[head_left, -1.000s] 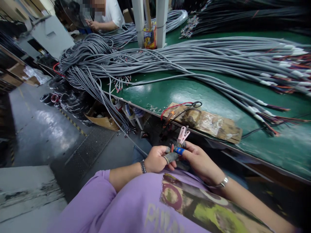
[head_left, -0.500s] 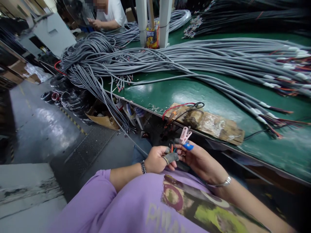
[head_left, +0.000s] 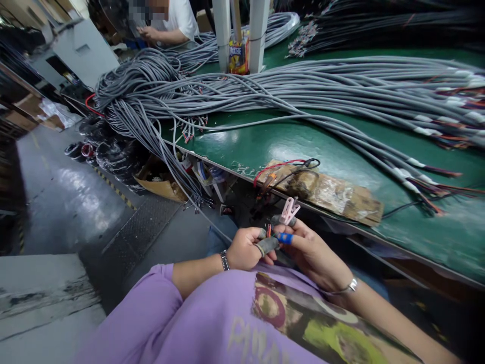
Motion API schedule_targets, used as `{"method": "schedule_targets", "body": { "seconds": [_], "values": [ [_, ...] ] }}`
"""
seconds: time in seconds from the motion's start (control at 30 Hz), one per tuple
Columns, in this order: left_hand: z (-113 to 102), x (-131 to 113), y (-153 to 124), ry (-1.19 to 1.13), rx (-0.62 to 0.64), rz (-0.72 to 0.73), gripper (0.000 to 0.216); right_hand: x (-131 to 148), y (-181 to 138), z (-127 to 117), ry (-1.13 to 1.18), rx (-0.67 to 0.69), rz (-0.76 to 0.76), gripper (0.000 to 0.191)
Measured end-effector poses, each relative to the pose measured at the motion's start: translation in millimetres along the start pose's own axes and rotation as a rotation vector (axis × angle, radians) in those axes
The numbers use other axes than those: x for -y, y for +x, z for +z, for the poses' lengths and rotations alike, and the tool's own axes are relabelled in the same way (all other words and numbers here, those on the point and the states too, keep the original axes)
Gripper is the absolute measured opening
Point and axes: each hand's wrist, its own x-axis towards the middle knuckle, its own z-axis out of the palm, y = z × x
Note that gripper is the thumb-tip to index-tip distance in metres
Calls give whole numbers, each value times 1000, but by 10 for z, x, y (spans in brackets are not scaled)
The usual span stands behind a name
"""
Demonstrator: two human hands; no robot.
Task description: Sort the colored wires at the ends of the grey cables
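Observation:
Below the bench edge, my left hand is closed in a pinch with grey finger cots on thumb and forefinger, gripping the end of a grey cable whose small coloured wires stick up. My right hand faces it, fingers curled, one finger wrapped in blue tape, touching those wire ends. A pink clip hangs just above both hands.
A green bench carries long bundles of grey cables with stripped coloured ends at the right. A taped cardboard pad with red and black leads lies at the edge. Another person works at the far left. White posts stand behind.
My right hand's blue-taped finger lifted away from the wire ends, then came back down onto them. My left hand stayed put.

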Motion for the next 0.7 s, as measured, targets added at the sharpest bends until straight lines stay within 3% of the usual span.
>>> {"method": "schedule_targets", "body": {
  "seconds": [0.27, 0.5, 0.7],
  "values": [
    [-35, 70, 25, -40, -30, -68, 63, 123, 20, -68, 233, -160, -27, 27],
    [-18, -25, 0, -82, -65, -33, 64, 5, 56, -132, 201, -138, 46, 25],
    [-22, -84, -21, -185, -9, 32, 61, 50, 175, -231, 181, -90, 63, 38]
  ]
}}
